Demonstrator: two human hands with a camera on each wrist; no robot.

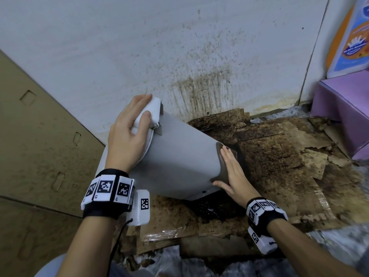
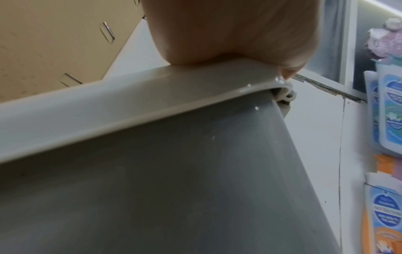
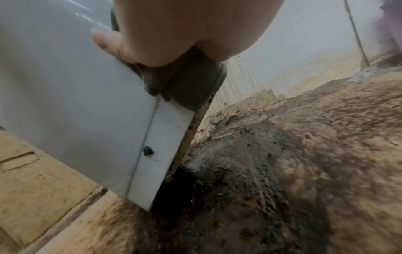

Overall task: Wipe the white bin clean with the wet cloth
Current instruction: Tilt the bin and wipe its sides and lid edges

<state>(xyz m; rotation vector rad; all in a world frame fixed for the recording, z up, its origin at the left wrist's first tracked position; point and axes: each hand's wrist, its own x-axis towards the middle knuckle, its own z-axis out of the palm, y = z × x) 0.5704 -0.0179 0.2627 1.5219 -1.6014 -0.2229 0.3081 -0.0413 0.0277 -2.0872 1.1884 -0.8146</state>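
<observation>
The white bin point(image 1: 175, 154) is tilted steeply, its lidded top toward ten o'clock and its base toward four o'clock, with the lower base corner down on the soiled cardboard point(image 1: 279, 160) that covers the floor. The left hand point(image 1: 127, 132) grips the raised top end: fingers curl over the white lid block point(image 1: 151, 110) and the thumb lies across its near face; the left wrist view shows the palm point(image 2: 228, 34) pressed onto the lid rim point(image 2: 135, 96), with water beads along that rim. The right hand point(image 1: 233, 172) lies flat against the base end at four o'clock, fingers straight and together, pressing a dark grey-brown wet cloth point(image 1: 223, 168) against the bin's bottom edge; the thumb is spread toward the bin's near side. In the right wrist view the cloth point(image 3: 191, 87) is bunched under the palm point(image 3: 185, 31) and wraps over the base edge, and a small dark plug or spot point(image 3: 147, 150) shows on the white base band. Directly beneath the base the cardboard is wet and nearly black. The white wall point(image 1: 139, 47) behind, at twelve o'clock, carries brown spatter and run marks just above the floor line. A tan cardboard panel point(image 1: 40, 136) with slot cut-outs stands at nine o'clock, touching or just beside the bin's lidded end; which cannot be told. A purple box point(image 1: 343, 108) sits at two o'clock, well apart from the bin, with blue and orange packaging point(image 1: 351, 37) above it
</observation>
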